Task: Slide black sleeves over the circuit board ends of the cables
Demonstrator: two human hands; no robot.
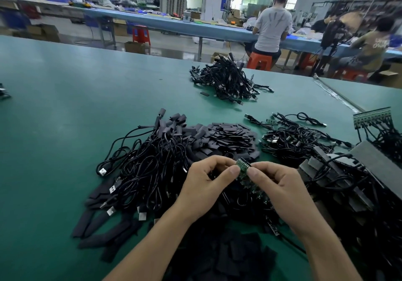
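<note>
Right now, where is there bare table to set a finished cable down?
The table is bare all along the left, beyond the near cable pile. A narrower bare band runs between the far cable pile and the loose sleeves. Directly before you and to the right it is crowded with bare-board cables.

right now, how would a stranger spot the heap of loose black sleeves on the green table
On the wide green table mat, find the left hand and right hand pinching a small green circuit board. Directly beyond it lies the heap of flat black rectangular sleeves. Unlike the tangled black cables with silver plugs to its left, it is short flat strips, not wires.
</note>
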